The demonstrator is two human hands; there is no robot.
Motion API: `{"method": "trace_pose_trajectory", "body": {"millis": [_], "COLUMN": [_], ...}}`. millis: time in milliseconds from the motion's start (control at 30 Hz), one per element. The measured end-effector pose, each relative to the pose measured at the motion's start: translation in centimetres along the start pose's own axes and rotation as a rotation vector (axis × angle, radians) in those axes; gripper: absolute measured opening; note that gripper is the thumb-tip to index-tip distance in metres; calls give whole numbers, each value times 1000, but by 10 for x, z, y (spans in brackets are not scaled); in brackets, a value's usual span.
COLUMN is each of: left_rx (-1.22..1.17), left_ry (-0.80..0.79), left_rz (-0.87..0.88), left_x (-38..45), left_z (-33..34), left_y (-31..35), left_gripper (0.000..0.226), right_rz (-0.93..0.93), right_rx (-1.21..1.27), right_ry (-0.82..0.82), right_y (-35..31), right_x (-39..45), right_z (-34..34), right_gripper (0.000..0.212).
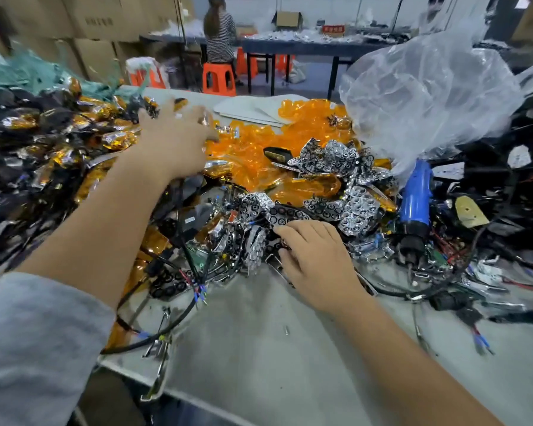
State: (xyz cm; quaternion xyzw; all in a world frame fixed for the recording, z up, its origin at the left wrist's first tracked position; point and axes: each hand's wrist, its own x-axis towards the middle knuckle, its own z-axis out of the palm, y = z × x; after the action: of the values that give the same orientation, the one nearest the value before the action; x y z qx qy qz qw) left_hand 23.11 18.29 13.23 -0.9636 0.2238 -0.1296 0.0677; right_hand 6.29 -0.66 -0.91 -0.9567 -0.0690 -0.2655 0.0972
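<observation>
My left hand reaches forward over the far left of the table, blurred, above orange lenses and beside a heap of foil-wrapped orange and black parts. A small shiny bit shows by its fingers, but I cannot tell whether they hold it. My right hand lies palm down in the middle of the table. Its fingers curl over a chrome frame at the edge of a pile of chrome honeycomb reflectors.
Black cables with blue-tipped wires trail at the left. A blue power tool stands at the right under a clear plastic bag, amid tangled wiring. The grey table has bare surface in front. A person sits on an orange stool behind.
</observation>
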Motion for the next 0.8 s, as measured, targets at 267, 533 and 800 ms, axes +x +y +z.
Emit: {"method": "trace_pose_trajectory", "body": {"millis": [267,533,800], "left_rx": [-96,-302,-684], "left_ry": [270,-266,-44], "left_rz": [164,97,29], "left_x": [-6,15,7], "left_z": [58,90,92], "left_y": [76,159,175], "left_gripper": [35,48,38], "right_rz": [62,249,363], "right_rx": [-39,-133,-40], "right_ry": [-59,-123,110], "right_y": [4,37,47], "right_x": [-11,-29,-30], "right_z": [-6,-27,-29], "right_gripper": [29,36,20]}}
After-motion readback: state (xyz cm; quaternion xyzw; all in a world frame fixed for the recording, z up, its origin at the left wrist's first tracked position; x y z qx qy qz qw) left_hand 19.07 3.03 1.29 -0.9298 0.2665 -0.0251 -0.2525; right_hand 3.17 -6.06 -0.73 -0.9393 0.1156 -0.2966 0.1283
